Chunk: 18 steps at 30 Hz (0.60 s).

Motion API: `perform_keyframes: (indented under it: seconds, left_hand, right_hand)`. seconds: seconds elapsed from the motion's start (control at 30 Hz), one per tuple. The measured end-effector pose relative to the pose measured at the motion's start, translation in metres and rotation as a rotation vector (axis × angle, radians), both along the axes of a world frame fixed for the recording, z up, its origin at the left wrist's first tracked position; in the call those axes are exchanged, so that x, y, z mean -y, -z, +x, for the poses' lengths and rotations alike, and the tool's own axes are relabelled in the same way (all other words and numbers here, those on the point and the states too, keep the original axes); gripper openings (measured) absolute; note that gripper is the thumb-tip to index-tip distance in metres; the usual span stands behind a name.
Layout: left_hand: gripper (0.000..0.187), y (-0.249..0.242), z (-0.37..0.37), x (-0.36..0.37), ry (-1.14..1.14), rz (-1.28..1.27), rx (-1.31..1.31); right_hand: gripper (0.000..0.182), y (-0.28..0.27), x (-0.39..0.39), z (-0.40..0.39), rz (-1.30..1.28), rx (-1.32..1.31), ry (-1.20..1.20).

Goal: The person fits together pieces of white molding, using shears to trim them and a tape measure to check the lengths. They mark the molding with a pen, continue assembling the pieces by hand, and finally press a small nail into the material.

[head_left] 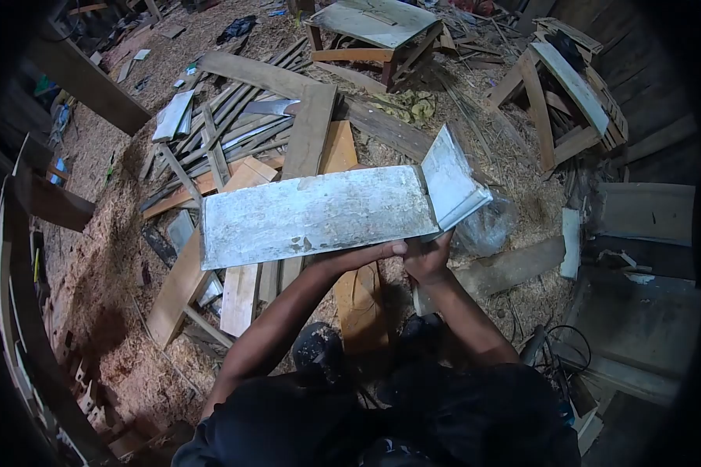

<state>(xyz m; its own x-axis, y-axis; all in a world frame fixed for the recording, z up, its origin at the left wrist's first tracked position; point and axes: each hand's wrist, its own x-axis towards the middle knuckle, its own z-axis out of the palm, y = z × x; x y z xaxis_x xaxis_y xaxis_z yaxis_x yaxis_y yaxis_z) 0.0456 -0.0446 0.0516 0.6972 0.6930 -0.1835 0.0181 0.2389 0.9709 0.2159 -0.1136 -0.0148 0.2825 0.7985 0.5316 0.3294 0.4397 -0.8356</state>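
Observation:
A long wooden board (311, 214) with worn, flaking white paint is held up in front of me, roughly level. At its right end a shorter white piece (450, 180) stands at an angle, with a ridged lower edge. My left hand (370, 255) grips the board's near edge right of the middle, its fingers mostly hidden beneath. Close beside it, my right hand (428, 258) is closed at the corner where the two white pieces meet.
Planks and thin strips (234, 117) lie piled on the shaving-covered floor, with a handsaw (271, 107) among them. A low wooden table (374, 23) stands at the back, a wooden frame (557, 101) at right. Clear plastic (487, 227) lies behind my right hand; cables (572, 350) are lower right.

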Motion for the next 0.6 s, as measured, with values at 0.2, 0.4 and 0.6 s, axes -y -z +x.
perform_keyframes:
  seconds: [0.2,0.4,0.6]
  left_hand:
    - [0.107,0.015,0.011,-0.002,-0.294,0.339,0.471]
    - [0.086,0.031,0.015,0.011,-0.354,0.251,0.415]
    - [0.054,0.027,0.004,0.026,-0.295,0.257,0.054]
  right_hand:
    - [0.030,-0.003,-0.002,-0.002,0.124,0.159,0.062]
    - [0.039,0.021,0.002,-0.001,0.117,0.161,0.021]
    - [0.070,-0.033,0.010,0.008,-0.073,0.073,-0.218]
